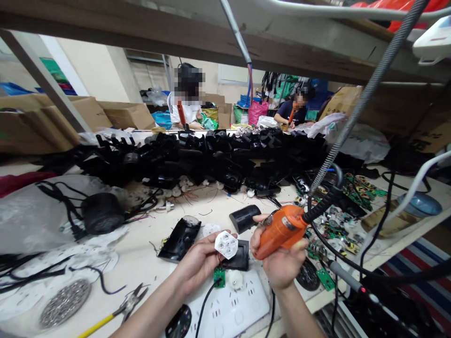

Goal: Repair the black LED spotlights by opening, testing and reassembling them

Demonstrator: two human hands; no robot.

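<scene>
My left hand (197, 264) is closed on a white hexagonal plate (226, 245) with several round spots on its face. Red wires run down from it toward a small green circuit board (219, 276). Wrapped around the body of an orange electric screwdriver (282, 231) is my right hand (282, 270), just right of the plate and apart from it. The screwdriver's bit is hidden. Behind the plate lies a black rectangular part (240, 256). A black housing (181, 240) and a curved black cover (245, 218) rest on the table nearby. A white socket panel (246, 300) lies under the board.
A coiled spring (347, 126) and black cable lead up from the screwdriver. Cutting pliers (132, 300), a dish of screws (65, 303) and a soldering iron (345, 273) lie around. Black parts (197, 159) are heaped across the back. Two people sit beyond.
</scene>
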